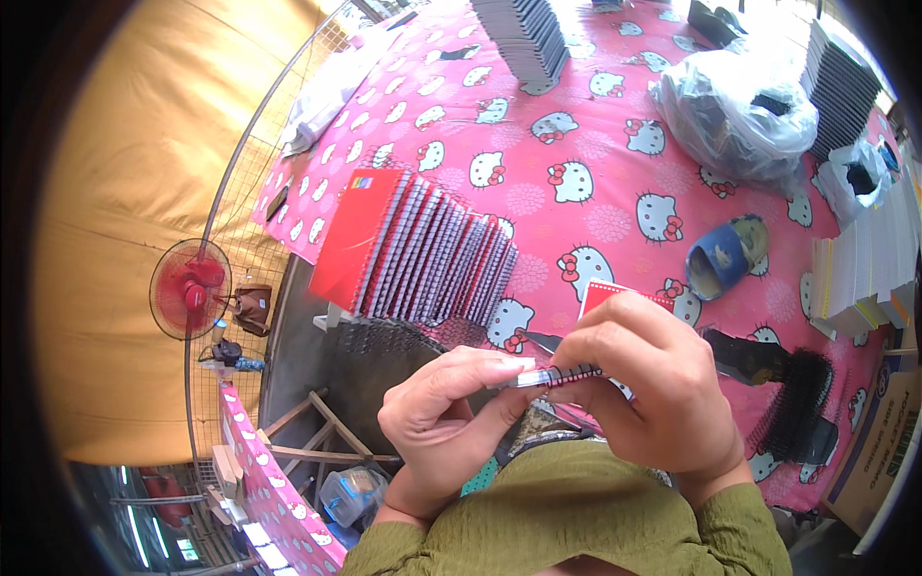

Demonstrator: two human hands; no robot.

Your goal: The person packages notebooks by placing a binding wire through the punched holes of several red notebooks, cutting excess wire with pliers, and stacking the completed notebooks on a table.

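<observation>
In front of my body I hold a small wire-bound notebook (530, 378) edge-on, its black coil facing up. My left hand (444, 408) pinches the end with the white page edges between thumb and fingers. The fingers of my right hand (658, 384) are closed on the coil at the other end, hiding part of it. Just beyond my right knuckles shows a red cover (603, 290) with a row of holes along its edge; whether it joins the held notebook I cannot tell. A dark pointed blade-like piece (544, 340) lies close behind my fingers.
Red spiral notebooks (360, 235) stand stacked on the pink patterned tablecloth (523, 197). Black wire coils (799, 408) lie at right, near a blue slipper-shaped holder (722, 259). Farther off are a plastic bag (735, 110), tall stacks (526, 43) and paper piles (860, 274). A red fan (192, 288) stands left.
</observation>
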